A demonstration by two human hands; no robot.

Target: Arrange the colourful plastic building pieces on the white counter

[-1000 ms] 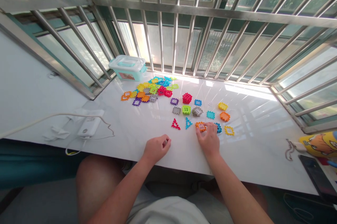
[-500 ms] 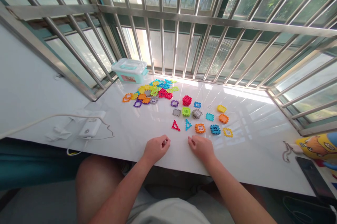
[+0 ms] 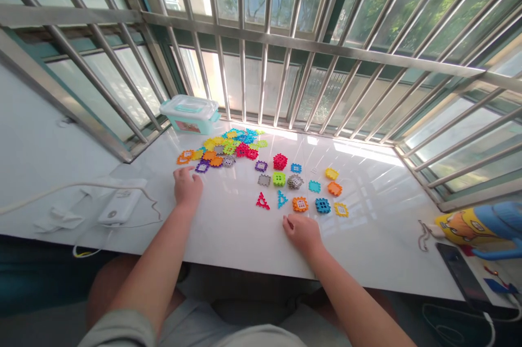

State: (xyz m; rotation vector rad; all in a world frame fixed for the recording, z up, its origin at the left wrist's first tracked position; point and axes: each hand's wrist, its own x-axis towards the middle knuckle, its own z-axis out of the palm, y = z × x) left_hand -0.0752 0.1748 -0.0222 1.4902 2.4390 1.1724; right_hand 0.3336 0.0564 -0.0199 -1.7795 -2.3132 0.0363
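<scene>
My left hand (image 3: 187, 188) is at the near left edge of a heap of flat plastic building tiles. Its thumb and fingers are apart, nearest a purple tile (image 3: 202, 166) and an orange tile (image 3: 185, 157); nothing shows between them. Loosely curled on the table, my right hand (image 3: 302, 234) shows nothing in it. Just beyond it lie an orange block (image 3: 300, 204), a blue triangular tile (image 3: 281, 199) and a red triangular tile (image 3: 262, 201). Farther back stand a green block (image 3: 279, 179), a grey block (image 3: 296, 181) and a red block (image 3: 280, 161).
A lidded teal box (image 3: 191, 114) stands at the back left by the metal window bars. A white power strip (image 3: 122, 203) with cables lies on the left. To the right are a phone (image 3: 463, 276) and a yellow-blue bottle (image 3: 468, 226). The white table (image 3: 236, 238) ends before my lap.
My left hand has gone from a closed fist at the table's front to the tile heap at the left, its fingers loosening. My right hand stays curled in place. The view has shifted slightly.
</scene>
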